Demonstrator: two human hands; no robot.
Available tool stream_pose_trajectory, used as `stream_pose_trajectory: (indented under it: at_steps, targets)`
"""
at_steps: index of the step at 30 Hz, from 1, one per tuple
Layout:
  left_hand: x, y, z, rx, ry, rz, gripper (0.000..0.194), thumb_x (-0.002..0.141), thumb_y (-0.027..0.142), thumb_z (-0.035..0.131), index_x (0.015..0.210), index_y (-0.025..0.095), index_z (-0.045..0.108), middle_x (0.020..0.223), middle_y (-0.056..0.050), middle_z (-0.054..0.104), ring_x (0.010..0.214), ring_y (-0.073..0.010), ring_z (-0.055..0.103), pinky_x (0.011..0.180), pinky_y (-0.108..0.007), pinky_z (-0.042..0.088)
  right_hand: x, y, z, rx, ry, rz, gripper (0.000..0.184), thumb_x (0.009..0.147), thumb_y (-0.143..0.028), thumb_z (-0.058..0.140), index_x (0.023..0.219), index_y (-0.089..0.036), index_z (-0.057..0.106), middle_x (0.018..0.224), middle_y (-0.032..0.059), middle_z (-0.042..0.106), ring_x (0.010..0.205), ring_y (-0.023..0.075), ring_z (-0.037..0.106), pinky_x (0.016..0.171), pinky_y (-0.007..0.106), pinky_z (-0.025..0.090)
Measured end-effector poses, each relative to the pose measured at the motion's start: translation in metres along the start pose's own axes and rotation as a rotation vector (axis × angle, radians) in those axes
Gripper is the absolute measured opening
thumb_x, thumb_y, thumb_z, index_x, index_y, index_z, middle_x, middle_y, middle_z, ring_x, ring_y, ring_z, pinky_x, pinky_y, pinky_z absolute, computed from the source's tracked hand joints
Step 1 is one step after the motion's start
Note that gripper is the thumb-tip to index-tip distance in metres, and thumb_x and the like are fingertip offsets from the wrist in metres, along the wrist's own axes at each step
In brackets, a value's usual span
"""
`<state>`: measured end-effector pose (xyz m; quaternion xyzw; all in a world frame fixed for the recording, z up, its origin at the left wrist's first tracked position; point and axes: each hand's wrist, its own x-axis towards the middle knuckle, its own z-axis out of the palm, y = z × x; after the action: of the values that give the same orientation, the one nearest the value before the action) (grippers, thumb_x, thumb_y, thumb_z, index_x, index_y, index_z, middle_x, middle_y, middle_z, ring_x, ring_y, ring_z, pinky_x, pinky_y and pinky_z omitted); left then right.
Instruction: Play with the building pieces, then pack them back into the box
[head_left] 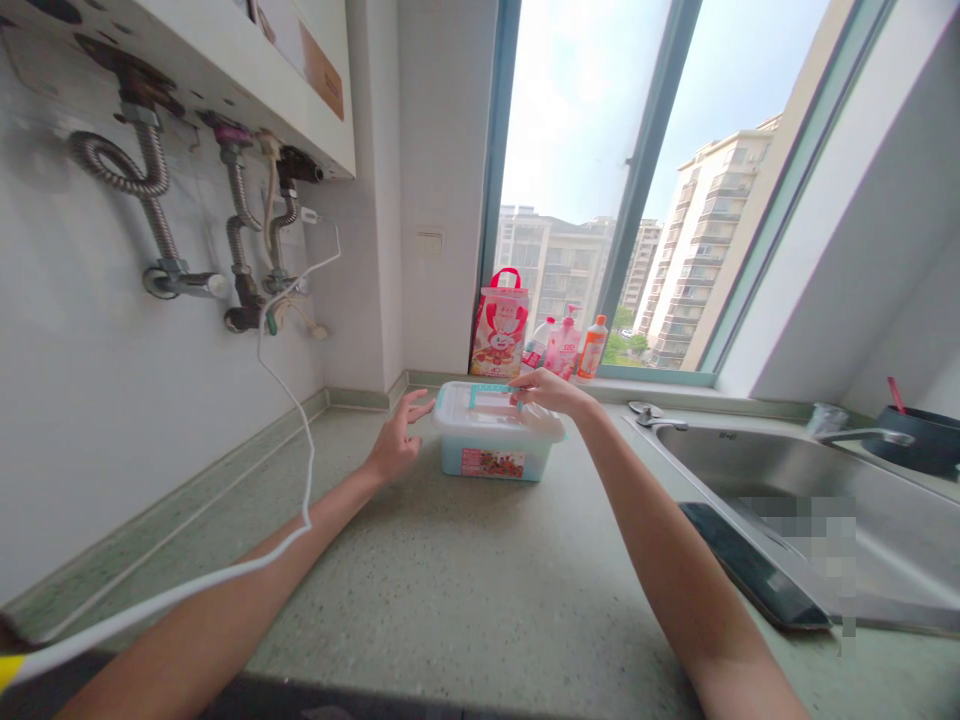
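A pale blue plastic storage box (pixel 457 455) with a whitish lid (pixel 457 412) stands upright on the counter, a printed label on its front. On top of the lid is a teal carry handle (pixel 489 388). The fingers of my right hand (pixel 553 390) are closed on the right part of this handle, and the wrist comes over the box's right end. My left hand (pixel 396 438) is beside the box's left end, fingers spread and holding nothing. Its fingertips are close to the lid's edge; I cannot tell whether they touch.
Behind the box, a red and white bag (pixel 501 335), a pink pump bottle (pixel 564 345) and an orange bottle (pixel 592 348) stand by the window. At right is a steel sink (pixel 750 455) with a dark flat board (pixel 750 565). A white cable (pixel 225 572) crosses over my left forearm.
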<state>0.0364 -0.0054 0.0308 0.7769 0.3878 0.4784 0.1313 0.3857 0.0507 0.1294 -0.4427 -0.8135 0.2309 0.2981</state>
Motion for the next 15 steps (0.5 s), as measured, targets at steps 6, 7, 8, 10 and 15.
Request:
stream_pose_trajectory:
  at_steps: [6, 7, 8, 10, 15]
  targets:
    - [-0.002, 0.001, 0.003, 0.172, 0.003, 0.137, 0.089, 0.071, 0.004, 0.054, 0.155, 0.023, 0.037, 0.156, -0.012, 0.058, 0.147, -0.0328, 0.05, 0.117, -0.055, 0.045, -0.001, 0.002, 0.0, -0.012, -0.017, -0.018, 0.016, 0.08, -0.028, 0.074, 0.087, -0.017, 0.084, 0.087, 0.0046, 0.082, 0.086, 0.0246, 0.074, 0.083, 0.032, 0.057]
    - [-0.004, 0.001, 0.004, 0.205, 0.01, 0.171, 0.088, 0.072, 0.006, 0.056, 0.156, 0.024, 0.037, 0.156, -0.011, 0.057, 0.147, -0.0331, 0.05, 0.122, -0.057, 0.04, -0.001, 0.002, 0.001, -0.012, -0.017, -0.018, 0.017, 0.08, -0.027, 0.073, 0.088, -0.017, 0.084, 0.087, 0.005, 0.082, 0.085, 0.0243, 0.074, 0.082, 0.032, 0.057]
    - [-0.005, 0.001, 0.004, 0.233, 0.016, 0.205, 0.086, 0.075, 0.008, 0.059, 0.156, 0.024, 0.037, 0.156, -0.012, 0.057, 0.146, -0.0337, 0.051, 0.123, -0.057, 0.038, -0.001, 0.002, 0.002, -0.012, -0.005, -0.015, 0.017, 0.08, -0.027, 0.073, 0.088, -0.016, 0.084, 0.087, 0.0053, 0.082, 0.084, 0.0241, 0.074, 0.083, 0.033, 0.057]
    - [-0.007, 0.002, 0.004, 0.276, 0.016, 0.264, 0.08, 0.08, 0.015, 0.064, 0.156, 0.025, 0.04, 0.154, -0.013, 0.057, 0.141, -0.0345, 0.054, 0.121, -0.056, 0.04, -0.003, -0.001, 0.007, -0.013, 0.04, -0.002, 0.019, 0.081, -0.028, 0.074, 0.092, -0.015, 0.084, 0.085, 0.0063, 0.081, 0.085, 0.0244, 0.075, 0.085, 0.034, 0.058]
    - [-0.009, 0.005, 0.004, 0.335, -0.004, 0.361, 0.074, 0.088, 0.03, 0.07, 0.156, 0.025, 0.041, 0.152, -0.015, 0.056, 0.141, -0.036, 0.053, 0.117, -0.056, 0.043, -0.023, -0.004, 0.016, 0.003, 0.184, -0.02, 0.038, 0.091, -0.033, 0.07, 0.126, -0.02, 0.076, 0.121, 0.0102, 0.079, 0.11, 0.0266, 0.074, 0.101, 0.04, 0.056]
